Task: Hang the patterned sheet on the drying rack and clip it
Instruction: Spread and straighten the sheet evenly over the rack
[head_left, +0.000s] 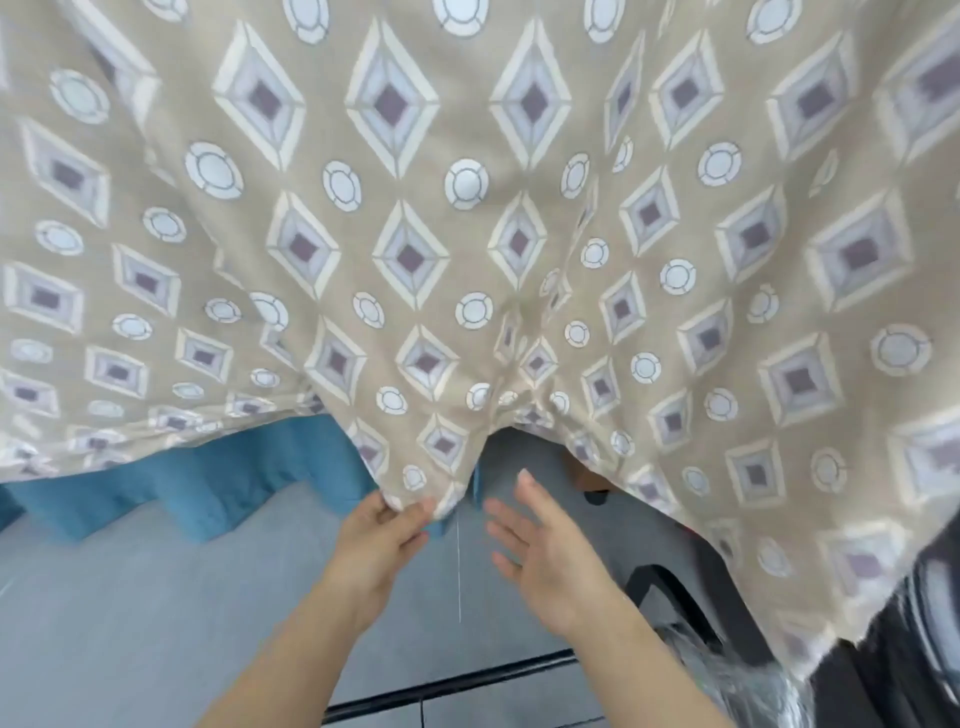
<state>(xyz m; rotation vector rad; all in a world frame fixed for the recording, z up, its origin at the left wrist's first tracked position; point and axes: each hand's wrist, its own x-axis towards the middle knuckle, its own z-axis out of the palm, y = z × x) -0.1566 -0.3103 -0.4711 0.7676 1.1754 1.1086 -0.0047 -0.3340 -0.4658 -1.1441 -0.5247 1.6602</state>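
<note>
The patterned sheet (467, 218) is beige with pale diamonds and white circles. It hangs spread across nearly the whole view, and its lower edge dips to a point at the middle. My left hand (379, 545) pinches that low corner of the hem between thumb and fingers. Just to the right, my right hand (540, 545) hovers with straight spread fingers, holding nothing and apart from the cloth. The drying rack and any clips are hidden behind the sheet.
A blue cloth (208, 483) hangs behind the sheet at the lower left. Below is a grey tiled floor (130, 623) with a dark strip (441, 686) across it. Dark objects (909, 649) and shiny plastic (737, 675) stand at the lower right.
</note>
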